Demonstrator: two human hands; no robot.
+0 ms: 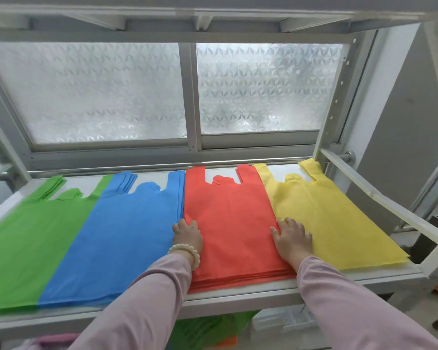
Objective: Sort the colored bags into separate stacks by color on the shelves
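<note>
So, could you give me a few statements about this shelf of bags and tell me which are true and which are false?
1. Four stacks lie side by side on the shelf: green stack, blue stack, red stack, yellow stack, left to right. True.
2. The yellow stack lies right beside the green stack. False: the blue and red stacks lie between them.
3. The left hand and the right hand rest at opposite sides of the red stack. True.
4. The bead bracelet is on the right wrist. False: it is on the left wrist.
</note>
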